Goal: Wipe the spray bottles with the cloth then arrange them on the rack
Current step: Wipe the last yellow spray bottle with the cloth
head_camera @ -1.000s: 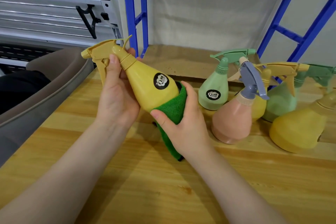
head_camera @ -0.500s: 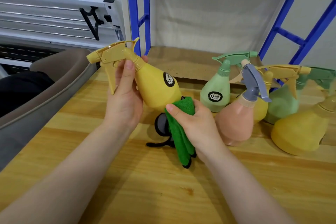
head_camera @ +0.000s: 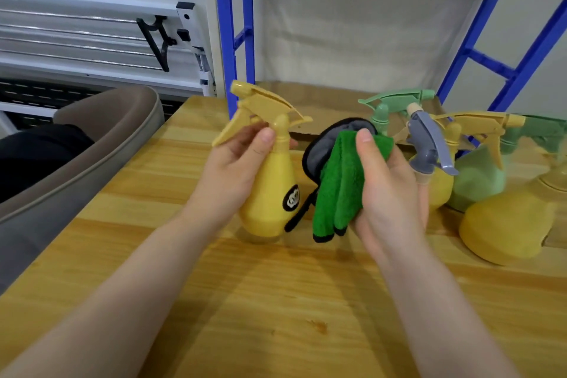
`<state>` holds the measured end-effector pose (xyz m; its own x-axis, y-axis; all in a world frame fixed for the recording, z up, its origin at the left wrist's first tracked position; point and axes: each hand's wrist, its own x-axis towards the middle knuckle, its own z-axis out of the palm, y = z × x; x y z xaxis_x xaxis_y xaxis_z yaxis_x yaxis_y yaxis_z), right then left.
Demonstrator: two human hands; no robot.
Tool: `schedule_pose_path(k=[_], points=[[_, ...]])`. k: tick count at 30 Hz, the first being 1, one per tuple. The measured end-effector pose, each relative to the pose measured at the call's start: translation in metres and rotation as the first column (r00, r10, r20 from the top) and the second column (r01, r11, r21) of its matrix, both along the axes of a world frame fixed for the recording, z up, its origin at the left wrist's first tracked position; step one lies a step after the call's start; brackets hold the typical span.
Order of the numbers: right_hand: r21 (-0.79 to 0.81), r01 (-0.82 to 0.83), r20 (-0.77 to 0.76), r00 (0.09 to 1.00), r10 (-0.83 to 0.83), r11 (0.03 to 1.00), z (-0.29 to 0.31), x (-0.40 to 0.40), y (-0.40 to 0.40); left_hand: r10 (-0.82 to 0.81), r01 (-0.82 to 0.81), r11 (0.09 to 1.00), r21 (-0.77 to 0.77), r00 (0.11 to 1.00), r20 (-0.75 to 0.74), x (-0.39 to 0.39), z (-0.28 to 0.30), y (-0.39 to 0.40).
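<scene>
Left hand wraps the neck of the yellow spray bottle, just below the trigger head. Thumb lies across the front of the neck; the other fingers curl behind it, with one fingertip showing past the neck on the far side. Grip is closed, not loose. Bottle is upright, nozzle pointing left and away, round black label facing right. Base sits at or just above the wooden tabletop; cannot tell whether it touches.

Right hand is closed on the green cloth, thumb pressed on the upper fold, fingers hidden behind it. Cloth hangs folded from the hand, dark-edged corners dangling near the bottle's base. A grey, black-rimmed layer bulges up at the top left of the cloth. Cloth sits just beside the bottle's right flank; contact uncertain.

Behind and right of the right hand, on the tabletop: a pink bottle with grey trigger, mostly hidden by the hand; a green bottle; more yellow and green bottles clustered at the right edge. Blue rack frame rises behind the table.
</scene>
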<state>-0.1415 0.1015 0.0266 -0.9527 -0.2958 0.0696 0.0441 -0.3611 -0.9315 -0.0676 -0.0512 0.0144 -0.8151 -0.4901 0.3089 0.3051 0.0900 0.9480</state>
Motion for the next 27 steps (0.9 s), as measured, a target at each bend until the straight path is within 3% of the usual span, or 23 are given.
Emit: schedule_pose_path(k=[6, 11, 14, 22, 27], points=[[-0.053, 0.007, -0.285, 0.958, -0.021, 0.999, 0.009, 0.006, 0.006, -0.169, 0.188, 0.961, -0.201, 0.979, 0.111, 0.003, 0.001, 0.005], [0.264, -0.009, -0.569, 0.806, 0.164, 0.965, 0.006, 0.007, 0.008, -0.229, 0.256, 0.926, -0.278, 0.965, 0.123, 0.004, 0.003, 0.009], [0.375, -0.009, -0.584, 0.774, 0.244, 0.927, 0.002, 0.002, 0.008, -0.235, 0.262, 0.908, -0.327, 0.965, 0.121, 0.003, 0.001, 0.007], [0.34, 0.128, -0.548, 0.832, 0.086, 0.932, 0.001, -0.002, 0.007, -0.098, 0.192, 0.83, -0.523, 0.974, 0.202, 0.001, -0.002, -0.008], [0.448, -0.086, -0.526, 0.78, 0.34, 0.89, 0.007, 0.001, 0.014, -0.096, 0.147, 0.778, -0.611, 0.989, 0.116, 0.001, 0.001, -0.003]])
